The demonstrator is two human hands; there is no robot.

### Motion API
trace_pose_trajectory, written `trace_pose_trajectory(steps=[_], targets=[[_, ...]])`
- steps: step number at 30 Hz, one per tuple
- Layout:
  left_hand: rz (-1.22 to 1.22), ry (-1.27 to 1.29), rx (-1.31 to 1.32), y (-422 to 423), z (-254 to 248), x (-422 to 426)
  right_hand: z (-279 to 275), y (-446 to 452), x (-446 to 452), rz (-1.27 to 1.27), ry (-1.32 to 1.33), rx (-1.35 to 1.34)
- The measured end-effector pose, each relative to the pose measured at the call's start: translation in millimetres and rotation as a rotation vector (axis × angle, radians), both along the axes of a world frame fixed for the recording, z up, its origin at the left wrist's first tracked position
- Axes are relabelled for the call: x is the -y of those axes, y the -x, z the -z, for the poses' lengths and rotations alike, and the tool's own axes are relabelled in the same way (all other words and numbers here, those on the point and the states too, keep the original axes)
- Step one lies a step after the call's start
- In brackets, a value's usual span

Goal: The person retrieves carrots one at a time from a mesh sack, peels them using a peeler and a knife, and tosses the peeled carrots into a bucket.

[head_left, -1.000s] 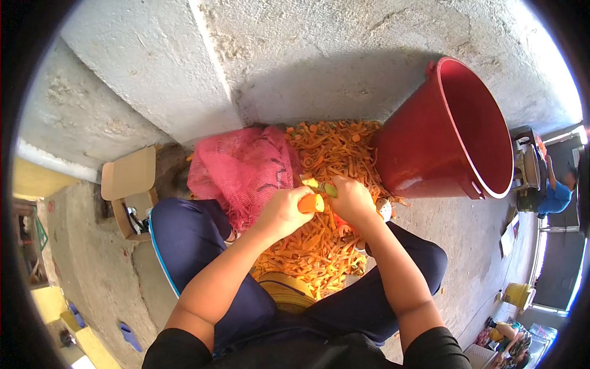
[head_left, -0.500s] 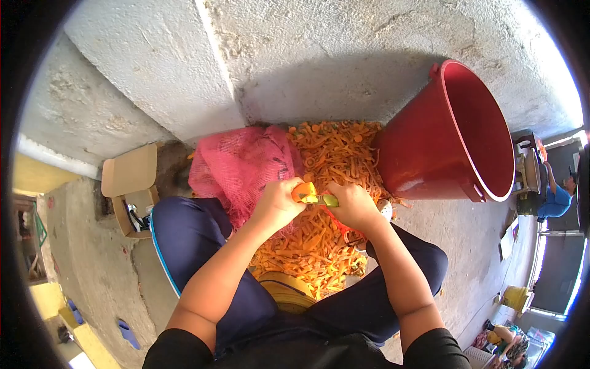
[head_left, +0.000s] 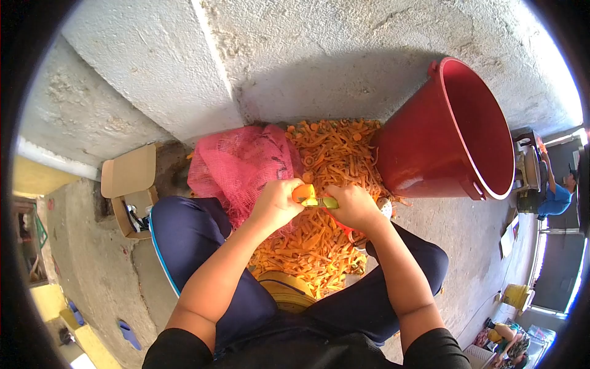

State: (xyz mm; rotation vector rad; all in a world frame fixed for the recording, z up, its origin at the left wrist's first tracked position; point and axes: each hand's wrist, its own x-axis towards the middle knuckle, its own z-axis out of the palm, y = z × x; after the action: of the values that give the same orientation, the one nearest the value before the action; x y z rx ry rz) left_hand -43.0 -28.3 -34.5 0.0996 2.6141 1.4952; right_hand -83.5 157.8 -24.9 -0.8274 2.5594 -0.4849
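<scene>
My left hand (head_left: 279,202) is closed around an orange carrot (head_left: 302,193), whose cut-looking end points toward my other hand. In my right hand (head_left: 355,206) is a peeler (head_left: 330,202) with a yellow-green handle, its working end up against the carrot. My fingers hide part of both. Below my hands a large heap of carrot peelings (head_left: 332,147) spreads over the floor between my legs. A pink mesh sack (head_left: 239,163) lies on the heap's left side, beyond my left wrist. Something red and white shows partly behind my right wrist.
A big red bucket (head_left: 424,135) leans, tilted, by the wall on the right. At left is an open cardboard box (head_left: 130,178) with small items inside. A rough wall (head_left: 319,55) stands ahead. Two other people (head_left: 556,200) are at the far right; a yellow container (head_left: 516,296) is there too.
Both hands stay nearly in place, with the carrot and peeler still in contact. The peeler has shifted very slightly left along with my right hand.
</scene>
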Motion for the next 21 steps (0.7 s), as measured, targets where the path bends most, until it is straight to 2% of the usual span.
trace_pose_trajectory(steps=[8,11,21], targets=[[0.020,0.012,0.104,1.4,-6.7,-1.4,-2.9,-0.6,-0.8,-0.015,-0.003,-0.006],[0.044,-0.034,-0.057,0.8,4.7,-0.9,1.9,-0.8,-1.2,-0.026,0.000,-0.015],[0.046,-0.041,0.075,0.5,2.1,-1.3,-6.6,-1.3,0.9,0.017,-0.025,-0.039]])
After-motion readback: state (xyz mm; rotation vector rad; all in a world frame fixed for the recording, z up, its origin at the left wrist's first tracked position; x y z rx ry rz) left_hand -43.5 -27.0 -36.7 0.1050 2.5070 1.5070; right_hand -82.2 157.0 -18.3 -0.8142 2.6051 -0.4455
